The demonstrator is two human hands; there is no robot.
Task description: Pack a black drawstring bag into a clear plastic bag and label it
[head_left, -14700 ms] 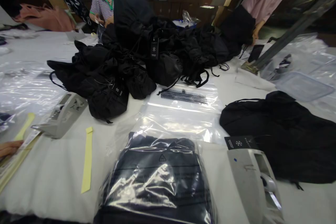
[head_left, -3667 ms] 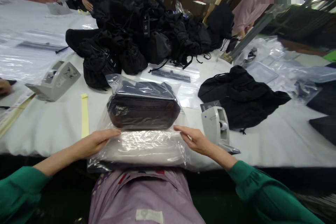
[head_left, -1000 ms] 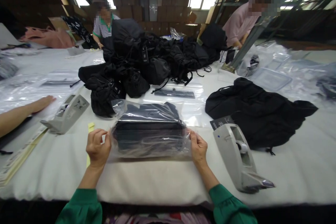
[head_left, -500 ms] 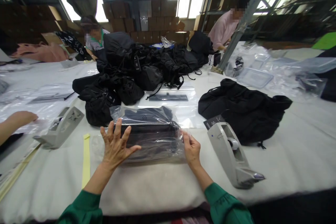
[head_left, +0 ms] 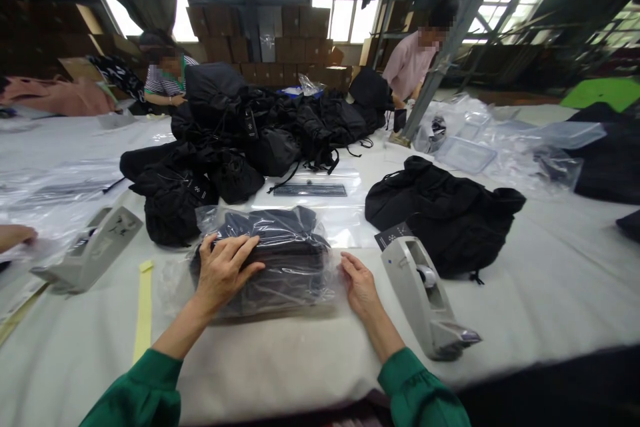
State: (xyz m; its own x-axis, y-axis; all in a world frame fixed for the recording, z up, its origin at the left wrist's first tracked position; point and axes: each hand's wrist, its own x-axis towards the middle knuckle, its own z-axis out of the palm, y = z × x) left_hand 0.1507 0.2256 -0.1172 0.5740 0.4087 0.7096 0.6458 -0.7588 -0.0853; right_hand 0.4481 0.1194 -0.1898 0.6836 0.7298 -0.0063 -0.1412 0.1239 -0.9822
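Note:
A clear plastic bag with folded black fabric inside [head_left: 285, 273] lies flat on the white-covered table in front of me. My left hand [head_left: 224, 272] rests on its left part, fingers stretched out over the film. At the bag's right edge is my right hand [head_left: 361, 285], its fingers extended and holding nothing I can see; whether the fingertips touch the film is unclear. Right of that hand stands a grey tape dispenser [head_left: 419, 303]. Behind the dispenser lies a black drawstring bag [head_left: 445, 213] with a dark hang tag [head_left: 391, 236].
Black drawstring bags [head_left: 280, 147] are heaped behind the package. Flat clear plastic bags [head_left: 350, 220] lie between. Leftward are another tape dispenser [head_left: 93, 250], a yellow strip [head_left: 143, 310] and another person's hand [head_left: 17, 236]. A metal post [head_left: 450, 47] rises at back right. Two people work beyond.
My left hand has gone from spread fingers to lying closer over the bag. My right fingers have loosened from the bag's right edge. The film looks more wrinkled, and the view has shifted.

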